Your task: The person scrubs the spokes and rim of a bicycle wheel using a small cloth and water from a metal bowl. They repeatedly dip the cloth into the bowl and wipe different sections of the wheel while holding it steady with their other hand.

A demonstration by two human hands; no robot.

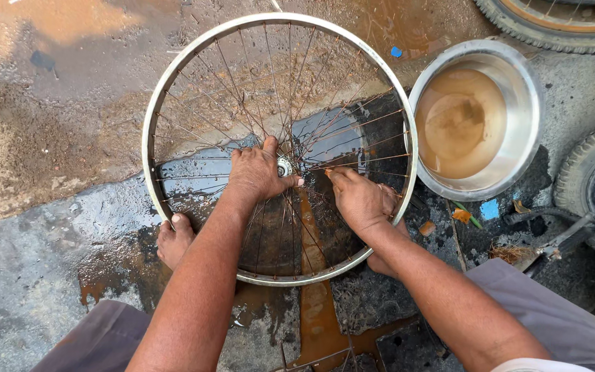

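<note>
**Both hands on the spokes of a bare wheel**

Our left hand [259, 172] lies over the middle of the wheel [173, 83], fingers curled down among the spokes [242, 83] and the thumb beside the hub [284, 167]; it seems to press there so the wheel cannot turn or slide. Our right hand [361, 200] sits just beside it, fingertips pinched together on a spoke near the hub, though the thin wires cross so closely that we cannot tell which one, or whether a small tool is in the grip. The wheel lies flat on the wet, rust-stained ground [29, 262], its near rim held between our bare feet; the left foot [173, 240] shows outside the rim. A steel bowl [518, 145] of muddy water stands just right of the rim, close by the right hand. Tyres [590, 162] lie further right.
</note>
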